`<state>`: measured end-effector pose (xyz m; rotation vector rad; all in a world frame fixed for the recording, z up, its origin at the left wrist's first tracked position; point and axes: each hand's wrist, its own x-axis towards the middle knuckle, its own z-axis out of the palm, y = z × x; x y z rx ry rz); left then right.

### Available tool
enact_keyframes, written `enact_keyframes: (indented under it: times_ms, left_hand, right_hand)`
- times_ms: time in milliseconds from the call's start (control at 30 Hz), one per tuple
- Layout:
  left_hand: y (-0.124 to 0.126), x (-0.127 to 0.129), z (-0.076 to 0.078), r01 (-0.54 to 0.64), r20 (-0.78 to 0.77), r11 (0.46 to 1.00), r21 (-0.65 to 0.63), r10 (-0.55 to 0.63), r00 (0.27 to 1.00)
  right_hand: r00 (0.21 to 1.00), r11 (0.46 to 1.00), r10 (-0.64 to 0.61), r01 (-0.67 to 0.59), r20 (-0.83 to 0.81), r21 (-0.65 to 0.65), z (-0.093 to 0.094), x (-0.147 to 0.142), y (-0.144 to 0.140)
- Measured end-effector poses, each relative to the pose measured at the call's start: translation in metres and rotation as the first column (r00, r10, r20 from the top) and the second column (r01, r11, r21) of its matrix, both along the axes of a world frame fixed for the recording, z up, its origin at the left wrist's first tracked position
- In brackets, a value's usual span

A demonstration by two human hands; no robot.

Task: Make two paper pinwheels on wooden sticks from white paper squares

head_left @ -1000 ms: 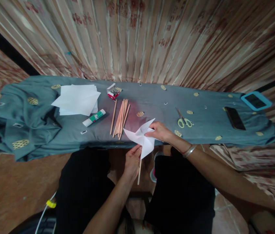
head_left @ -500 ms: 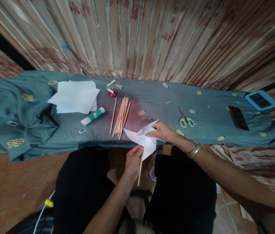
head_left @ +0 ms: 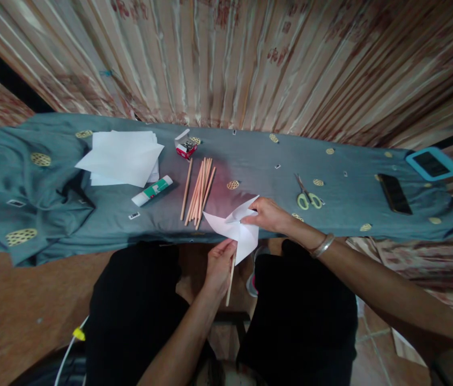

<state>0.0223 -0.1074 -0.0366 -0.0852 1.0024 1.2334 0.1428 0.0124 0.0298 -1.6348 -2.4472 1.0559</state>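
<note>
A white paper pinwheel is held between my hands just over the table's front edge. Behind it runs a thin wooden stick, its lower end pointing down toward my lap. My left hand is closed round the upper part of the stick, right below the paper. With thumb and fingers, my right hand grips the pinwheel on its right side, the thumb close to a small dark pin at the centre. The fingers behind the paper are hidden.
On the cloth-covered table lie several wooden sticks, a glue stick, white paper sheets and an open red box of pins. Farther right are green-handled scissors, a dark phone and a blue-framed device.
My hands and the pinwheel stay almost in place. The right thumb has shifted slightly, so the centre pin shows more clearly. The camera view has moved a little.
</note>
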Motion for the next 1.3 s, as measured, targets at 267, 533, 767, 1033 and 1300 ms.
enact_keyframes:
  times_ms: [267, 533, 767, 1033, 1300]
  left_hand:
    - [0.001, -0.003, 0.001, 0.026, 0.001, 1.000, 0.005, -0.026, 1.000]
    - [0.003, -0.004, 0.000, 0.055, -0.002, 0.999, -0.002, -0.055, 0.999]
    - [0.004, -0.003, 0.001, 0.068, -0.012, 0.998, -0.016, -0.068, 0.998]
    - [0.005, -0.003, -0.002, 0.102, -0.029, 0.994, -0.036, -0.103, 0.994]
    - [0.006, -0.005, 0.002, 0.111, -0.043, 0.993, -0.045, -0.113, 0.993]
  right_hand:
    - [0.984, 0.991, 0.130, -0.126, -0.126, 0.037, -0.012, 0.008, 0.008]
    - [0.979, 0.989, 0.139, -0.145, -0.152, -0.029, -0.014, 0.008, 0.014]
    - [0.985, 0.981, 0.152, -0.161, -0.085, -0.111, -0.015, 0.005, 0.022]
    - [0.976, 0.970, 0.196, -0.207, -0.095, -0.127, -0.011, -0.001, 0.024]
    - [0.983, 0.978, 0.156, -0.168, -0.099, -0.124, -0.008, -0.002, 0.023]
